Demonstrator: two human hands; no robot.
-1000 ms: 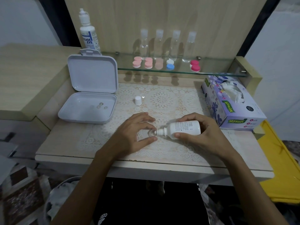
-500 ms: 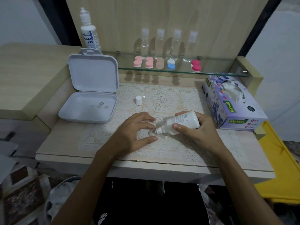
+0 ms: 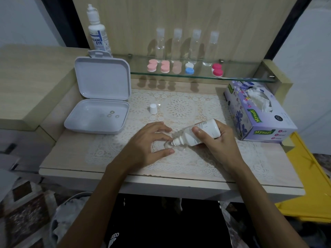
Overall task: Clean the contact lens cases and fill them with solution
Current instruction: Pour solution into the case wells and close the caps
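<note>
Filling a clear lens case with drops.

Right hand [image 3: 217,142] wrapped around the white solution bottle [image 3: 200,134], tipped down with its tip right over the clear lens case [image 3: 174,146] on the lace mat [image 3: 188,108]. Left hand [image 3: 146,144] pinching the case at its side to keep it from sliding. Best done with a soft, slow squeeze, tip close but not touching the cup, stopping before any spills. Bottle cap [image 3: 153,108] standing apart on the mat, near the open white box [image 3: 97,115].
</note>
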